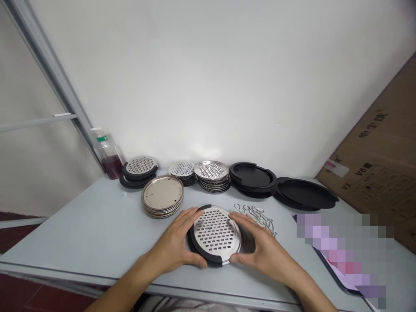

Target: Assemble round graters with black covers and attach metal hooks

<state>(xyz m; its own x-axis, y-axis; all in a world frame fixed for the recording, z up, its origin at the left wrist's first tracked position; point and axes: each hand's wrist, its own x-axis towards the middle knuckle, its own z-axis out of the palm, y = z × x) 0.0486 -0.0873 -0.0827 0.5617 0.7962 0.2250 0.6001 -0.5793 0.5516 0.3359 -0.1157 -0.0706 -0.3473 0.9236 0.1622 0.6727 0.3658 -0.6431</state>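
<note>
A round metal grater plate [215, 232] with rows of slots lies on the table before me, a black curved rim [203, 255] along its left side. My left hand [177, 238] curls round that black rim, thumb at the near side and fingers at the far side. On the opposite side, my right hand [256, 240] grips the bare metal edge between thumb and fingers. Just beyond my right fingers is a heap of bent wire hooks [256, 214]. Behind my left hand stands a stack of plain metal discs [163, 193].
Along the wall stand black-rimmed graters [142, 165], small grater plates [182, 169], a grater plate stack [211, 171], black rings [251, 175] and black trays [305, 193]. A bottle of dark red liquid [110, 158] is at left. A blurred phone [341, 260] and a cardboard box [373, 160] are at right.
</note>
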